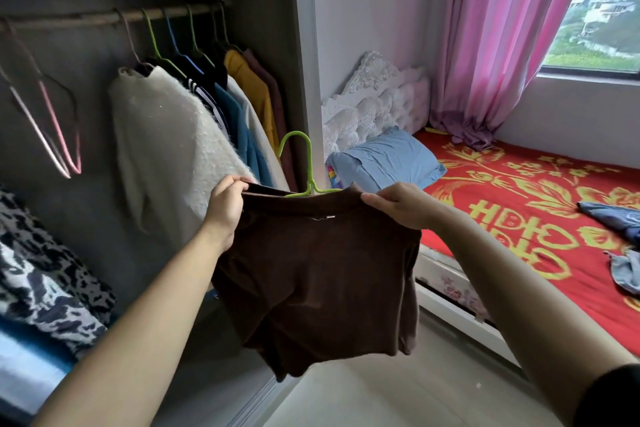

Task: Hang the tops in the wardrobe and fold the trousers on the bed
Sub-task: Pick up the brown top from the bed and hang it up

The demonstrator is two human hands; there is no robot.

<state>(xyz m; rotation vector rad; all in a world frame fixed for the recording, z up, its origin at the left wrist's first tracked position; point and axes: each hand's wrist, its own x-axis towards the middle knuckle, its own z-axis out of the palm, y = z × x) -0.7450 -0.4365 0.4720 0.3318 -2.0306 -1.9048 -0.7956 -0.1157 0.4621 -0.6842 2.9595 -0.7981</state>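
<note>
"As I stand facing it, the wardrobe (304,45) fills my left side, open, with a rail (104,19) of hung tops crowded toward its right end."

"And the bed?"

"The bed (519,218) lies on my right under a red and gold cover, with a blue pillow (384,159) at its head. Two denim garments (613,218) lie unfolded near its right edge."

"Where is the brown top?"

"The brown top (311,270) hangs in the air between my hands, in front of the wardrobe's right post. It is lower than the rail and apart from it."

"Is it on a hanger?"

"A green hanger (304,163) sits in its neck. The hook stands up above the collar, and the arms are mostly hidden inside the cloth."

"Your fingers?"

"My left hand (225,204) grips the left shoulder, fingers curled over the collar edge. My right hand (398,204) holds the right shoulder, thumb laid along the collar, the other fingers tucked under the cloth."
</note>
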